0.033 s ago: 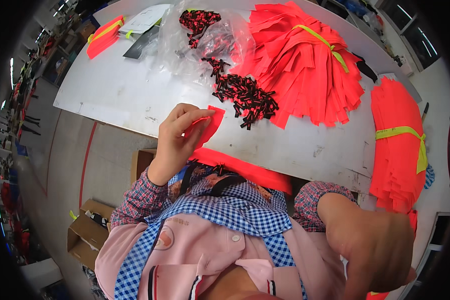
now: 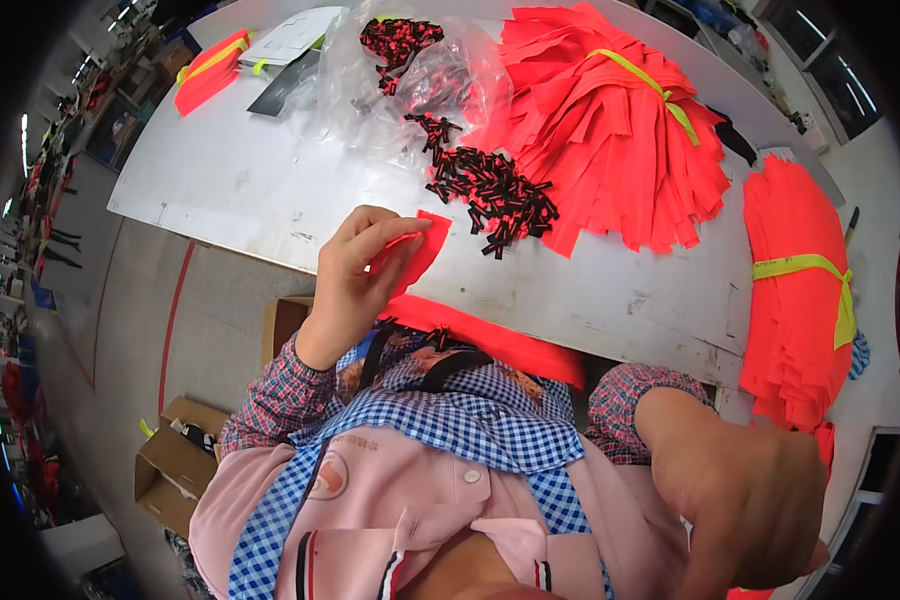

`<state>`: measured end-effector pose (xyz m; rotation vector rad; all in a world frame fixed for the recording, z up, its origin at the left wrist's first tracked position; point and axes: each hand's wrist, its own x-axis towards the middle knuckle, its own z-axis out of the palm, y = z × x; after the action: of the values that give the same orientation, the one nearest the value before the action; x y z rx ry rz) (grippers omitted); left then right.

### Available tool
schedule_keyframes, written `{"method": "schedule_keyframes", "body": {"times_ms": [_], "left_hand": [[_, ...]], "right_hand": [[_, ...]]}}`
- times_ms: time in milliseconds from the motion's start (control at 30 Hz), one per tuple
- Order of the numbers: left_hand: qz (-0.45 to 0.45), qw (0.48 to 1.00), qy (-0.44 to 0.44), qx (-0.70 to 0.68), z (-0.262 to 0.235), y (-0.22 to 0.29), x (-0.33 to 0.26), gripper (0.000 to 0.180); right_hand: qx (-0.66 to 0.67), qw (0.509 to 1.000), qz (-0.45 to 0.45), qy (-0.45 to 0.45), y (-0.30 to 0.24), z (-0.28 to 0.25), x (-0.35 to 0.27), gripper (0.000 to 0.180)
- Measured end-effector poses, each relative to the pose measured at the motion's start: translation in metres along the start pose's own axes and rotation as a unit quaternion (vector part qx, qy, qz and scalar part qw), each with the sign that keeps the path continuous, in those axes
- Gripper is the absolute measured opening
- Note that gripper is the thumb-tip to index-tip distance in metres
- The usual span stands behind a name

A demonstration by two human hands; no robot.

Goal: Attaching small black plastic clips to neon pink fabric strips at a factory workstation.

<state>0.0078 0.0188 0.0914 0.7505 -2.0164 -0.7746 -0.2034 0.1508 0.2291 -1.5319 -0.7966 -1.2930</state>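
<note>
The left hand (image 2: 355, 270) pinches a small red fabric piece (image 2: 415, 255) above the table (image 2: 270, 190) edge, near black clips (image 2: 490, 195); the right hand (image 2: 745, 500) hangs low, its grip hidden from view

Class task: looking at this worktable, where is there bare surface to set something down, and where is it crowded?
Bare table lies left of the black clips, below the plastic bag; another patch runs between the fanned red strips and the tied red stack. The top middle is crowded.
</note>
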Motion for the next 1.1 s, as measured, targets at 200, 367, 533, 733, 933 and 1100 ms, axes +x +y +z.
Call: {"method": "schedule_keyframes", "body": {"times_ms": [200,367,533,733,933,1100], "left_hand": [[0.011,1.000,0.014,0.018,-0.001,-0.002,0.004,0.026],[-0.010,1.000,0.011,-0.003,-0.006,-0.006,0.002,0.026],[-0.013,1.000,0.016,-0.009,-0.008,-0.008,0.002,0.025],[-0.015,1.000,0.016,-0.005,-0.011,-0.007,-0.001,0.025],[-0.010,0.999,0.038,-0.014,-0.009,-0.011,0.000,0.025],[0.007,0.998,0.056,-0.014,-0.008,-0.013,-0.001,0.023]], "right_hand": [[-0.006,0.999,0.032,0.018,-0.007,-0.008,-0.023,0.049],[-0.201,0.865,0.222,0.403,0.019,-0.057,-0.128,0.013],[-0.600,0.486,0.526,0.357,0.075,-0.129,-0.251,0.013],[-0.700,0.399,0.549,0.222,0.099,-0.159,-0.319,0.013],[-0.705,0.362,0.586,0.169,0.103,-0.166,-0.317,0.012],[-0.422,0.547,0.522,0.501,0.084,-0.155,-0.293,0.015]]}}
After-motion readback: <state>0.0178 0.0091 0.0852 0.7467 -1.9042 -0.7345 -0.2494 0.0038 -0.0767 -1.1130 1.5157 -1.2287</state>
